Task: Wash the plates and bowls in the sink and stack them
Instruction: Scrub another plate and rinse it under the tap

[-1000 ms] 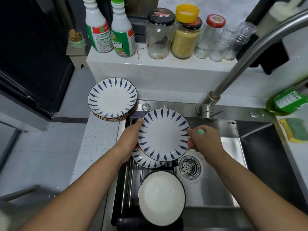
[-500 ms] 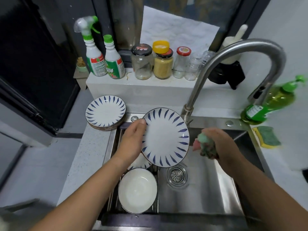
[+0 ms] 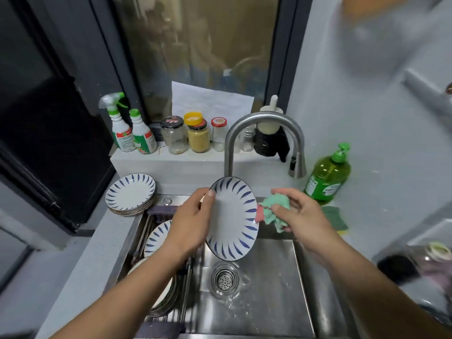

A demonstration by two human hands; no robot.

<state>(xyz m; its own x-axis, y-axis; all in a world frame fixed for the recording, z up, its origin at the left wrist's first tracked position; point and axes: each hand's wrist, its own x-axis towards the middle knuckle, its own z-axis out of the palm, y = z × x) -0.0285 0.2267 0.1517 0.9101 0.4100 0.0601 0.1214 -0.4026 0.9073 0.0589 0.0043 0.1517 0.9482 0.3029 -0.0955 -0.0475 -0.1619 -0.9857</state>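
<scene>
Hovering over the sink, the plate is gripped at its rim by the left hand; a cloth is clutched in the right hand beside it. Firm wiping is advised, rim steadied.

The grey counter is carrying a stack of plates just left of the sink. A rack is spanning the sink's left part and is bearing one plate and stacked bowls. The ledge behind is holding spray bottles and jars. On the right, a green soap bottle is standing near a sponge.
</scene>
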